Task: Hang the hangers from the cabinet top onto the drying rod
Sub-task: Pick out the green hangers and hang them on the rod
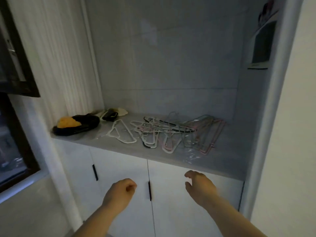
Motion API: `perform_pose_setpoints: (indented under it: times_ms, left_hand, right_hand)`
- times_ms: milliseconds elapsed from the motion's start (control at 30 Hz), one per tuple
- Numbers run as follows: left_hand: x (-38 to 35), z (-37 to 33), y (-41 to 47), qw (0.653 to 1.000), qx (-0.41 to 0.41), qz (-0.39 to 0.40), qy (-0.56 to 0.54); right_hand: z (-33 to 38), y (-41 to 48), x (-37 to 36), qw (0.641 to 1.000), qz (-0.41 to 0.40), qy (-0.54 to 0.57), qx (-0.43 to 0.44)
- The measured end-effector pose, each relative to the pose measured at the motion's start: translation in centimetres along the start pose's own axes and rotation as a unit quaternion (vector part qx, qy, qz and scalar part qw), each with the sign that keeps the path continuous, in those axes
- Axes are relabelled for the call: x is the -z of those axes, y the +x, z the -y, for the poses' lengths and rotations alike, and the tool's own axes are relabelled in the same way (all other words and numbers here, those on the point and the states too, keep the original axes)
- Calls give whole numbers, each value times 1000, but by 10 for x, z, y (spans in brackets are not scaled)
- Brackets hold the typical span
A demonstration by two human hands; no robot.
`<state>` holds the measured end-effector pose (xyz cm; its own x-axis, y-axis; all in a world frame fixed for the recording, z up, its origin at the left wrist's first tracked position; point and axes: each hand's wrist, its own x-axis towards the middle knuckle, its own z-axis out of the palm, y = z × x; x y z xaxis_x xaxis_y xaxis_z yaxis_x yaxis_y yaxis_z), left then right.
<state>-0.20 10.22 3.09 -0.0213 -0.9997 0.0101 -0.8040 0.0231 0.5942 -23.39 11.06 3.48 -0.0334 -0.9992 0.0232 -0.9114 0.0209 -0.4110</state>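
A tangle of thin hangers (pixel 171 132), white, pink, grey and black, lies flat on the grey cabinet top (pixel 227 161) inside a tiled alcove. One white hanger (pixel 122 134) lies apart at the left of the pile. My left hand (pixel 122 190) hovers below the counter edge, in front of the cabinet doors, fingers curled into a loose fist with nothing in it. My right hand (pixel 200 186) is raised just under the counter edge, fingers spread and empty, below the pile. No drying rod is in view.
A black slipper (pixel 77 125) with an orange cloth on it sits at the counter's left, with a second slipper (pixel 111 114) behind it. Crinkled clear plastic (pixel 192 155) lies near the front edge. White cabinet doors with black handles (pixel 150 190) are below. A dark window frame (pixel 18 134) stands at left.
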Motion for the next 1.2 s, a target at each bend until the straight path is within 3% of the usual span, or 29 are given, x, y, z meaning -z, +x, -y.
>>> perform_pose_setpoints:
  times_ms: [233, 500, 633, 733, 867, 1100, 1200]
  left_hand:
    - [-36, -19, 89, 1000, 3, 21, -9]
    - [-53, -61, 171, 998, 2, -36, -54]
    - [-67, -90, 206, 1000, -3, -24, 7]
    - [-81, -109, 229, 994, 9, -17, 111]
    - [-96, -126, 254, 977, 33, -29, 211]
    - [-105, -131, 273, 981, 66, -18, 179]
    - [-98, -129, 273, 986, 84, -17, 144]
  right_hand:
    - [-35, 103, 1, 996, -73, -33, -46]
    - [-67, 195, 5, 991, -68, -116, 14]
    - [-74, 209, -4, 992, -57, -114, 15]
    - [-72, 216, -6, 988, -105, -113, 18]
    - [-78, 224, -15, 991, -72, -115, 5]
    - [-77, 229, -17, 987, -114, -114, 15]
    - [-77, 229, -17, 989, -92, -114, 19]
